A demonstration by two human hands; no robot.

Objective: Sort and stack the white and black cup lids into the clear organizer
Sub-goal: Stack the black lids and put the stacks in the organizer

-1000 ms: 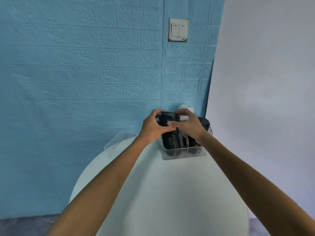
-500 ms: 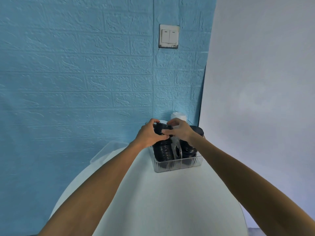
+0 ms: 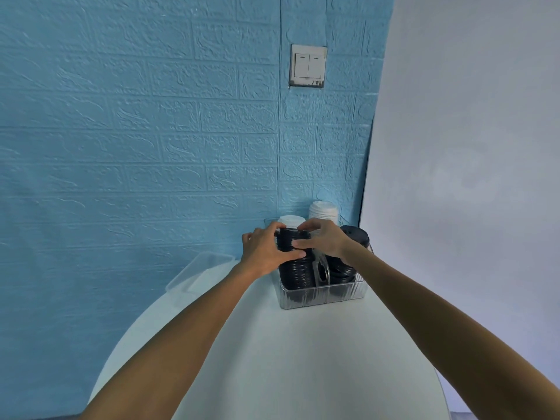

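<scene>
Black lid stack (image 3: 295, 265) in near-left compartment of clear organizer (image 3: 324, 294) being gripped by left hand (image 3: 266, 251) and right hand (image 3: 322, 239); stack now pressed lower than second ago, nearly seated.

You get soft, even, cool light with no hard shadows and no glare. The wide lens bends the brick-pattern wall (image 3: 136, 131) lines at the edges. Fine detail is slightly soft, and your forearms blur toward the lower corners.
</scene>
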